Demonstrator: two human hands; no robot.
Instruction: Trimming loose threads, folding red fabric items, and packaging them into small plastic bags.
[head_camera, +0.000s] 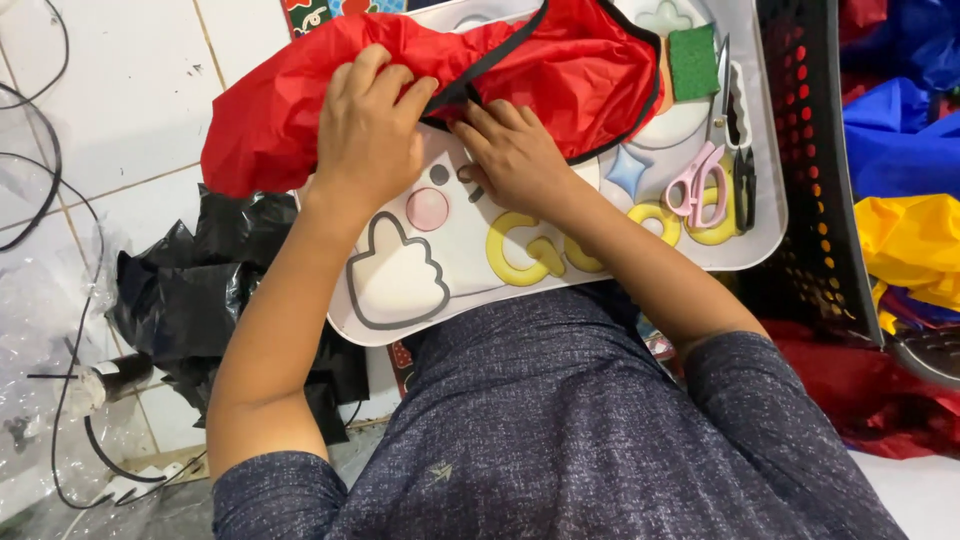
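Observation:
A red fabric piece with black edging (560, 70) lies bunched across the far half of a white lap board (470, 270) printed with cartoon shapes. My left hand (368, 130) presses down on the red fabric, fingers curled over a fold. My right hand (515, 155) pinches the black trim of the same fabric right beside the left hand. Both forearms reach forward over the board.
Pink scissors (695, 190), a small black clipper (745, 185) and a green sponge (692, 62) lie on the board's right side. A black perforated basket (815, 170) stands to the right, beside blue, yellow and red cloth (905, 150). Black plastic (200, 290) and cables (60, 380) lie on the tiled floor at left.

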